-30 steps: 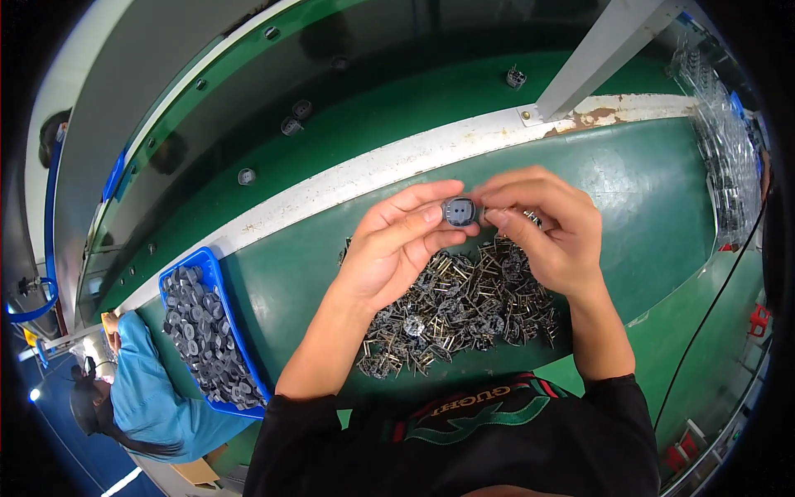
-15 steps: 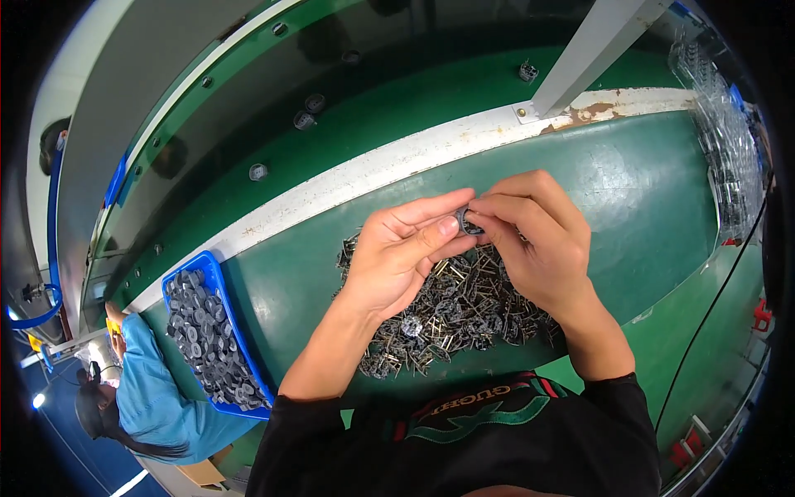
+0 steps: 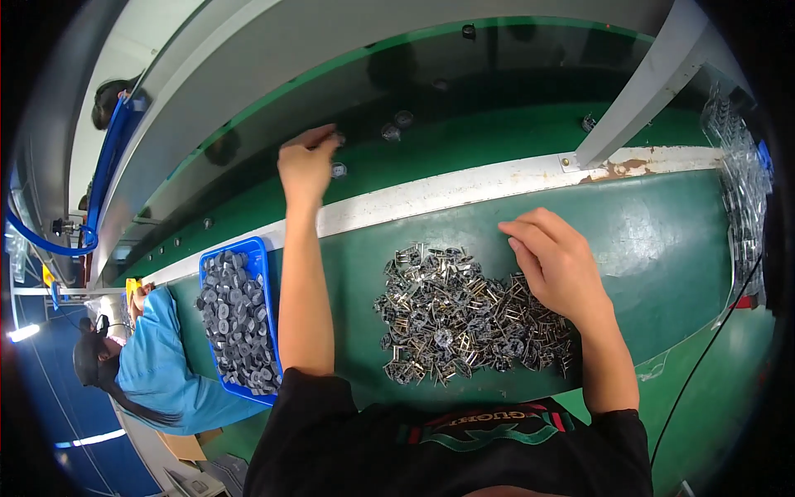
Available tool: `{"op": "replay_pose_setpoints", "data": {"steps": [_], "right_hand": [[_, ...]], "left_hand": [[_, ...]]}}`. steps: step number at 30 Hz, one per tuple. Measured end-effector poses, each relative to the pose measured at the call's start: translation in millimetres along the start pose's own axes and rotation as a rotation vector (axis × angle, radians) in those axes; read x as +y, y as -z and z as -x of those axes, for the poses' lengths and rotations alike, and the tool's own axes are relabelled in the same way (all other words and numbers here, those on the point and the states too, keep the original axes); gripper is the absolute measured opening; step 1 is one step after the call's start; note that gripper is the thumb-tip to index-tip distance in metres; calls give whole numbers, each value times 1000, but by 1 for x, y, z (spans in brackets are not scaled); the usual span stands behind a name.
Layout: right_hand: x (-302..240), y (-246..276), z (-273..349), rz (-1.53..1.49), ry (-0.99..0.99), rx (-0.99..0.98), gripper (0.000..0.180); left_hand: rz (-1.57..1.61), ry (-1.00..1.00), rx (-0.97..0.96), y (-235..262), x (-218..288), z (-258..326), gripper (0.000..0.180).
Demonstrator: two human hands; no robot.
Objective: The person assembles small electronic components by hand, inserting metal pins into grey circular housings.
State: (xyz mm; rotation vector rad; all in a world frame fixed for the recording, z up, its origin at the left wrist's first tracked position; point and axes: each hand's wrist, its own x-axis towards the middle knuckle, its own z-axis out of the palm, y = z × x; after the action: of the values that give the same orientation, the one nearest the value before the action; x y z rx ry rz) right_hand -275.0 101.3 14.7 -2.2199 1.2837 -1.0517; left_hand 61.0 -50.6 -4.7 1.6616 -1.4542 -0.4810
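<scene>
My left hand (image 3: 308,166) reaches over the raised dark green strip beyond the white rail. Its fingertips are closed at a small grey round part (image 3: 339,139), partly hidden by the fingers. Just below them another small round part (image 3: 338,170) lies on the strip. My right hand (image 3: 559,261) hovers above the green work surface, beyond the heap. Its fingers are loosely bent, the thumb apart from the index finger, with nothing seen between them. Between my arms lies a heap of small metal-pronged parts (image 3: 464,311).
A blue tray (image 3: 267,286) of grey round caps (image 3: 236,311) stands left of my left forearm. The white rail (image 3: 447,190) and a grey post (image 3: 638,91) border the strip. Clear plastic trays (image 3: 741,199) are stacked at far right. A co-worker in blue (image 3: 166,364) sits at left.
My hands have parted from the dark grey ring-shaped part they both held. The left has swung far left over the strip; the right stays near the heap. The view has shifted.
</scene>
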Motion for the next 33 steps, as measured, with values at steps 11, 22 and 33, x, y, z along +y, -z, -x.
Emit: {"op": "replay_pose_setpoints", "data": {"steps": [11, 22, 33], "right_hand": [[7, 6, 4, 160, 22, -52, 19], [8, 13, 3, 219, 16, -94, 17], [11, 12, 8, 275, 2, -137, 16]], "left_hand": [[-509, -7, 195, 1, -25, 13, 40], [-560, -276, -210, -108, 43, 16, 86], [-640, -514, -333, -205, 91, -31, 60]]}}
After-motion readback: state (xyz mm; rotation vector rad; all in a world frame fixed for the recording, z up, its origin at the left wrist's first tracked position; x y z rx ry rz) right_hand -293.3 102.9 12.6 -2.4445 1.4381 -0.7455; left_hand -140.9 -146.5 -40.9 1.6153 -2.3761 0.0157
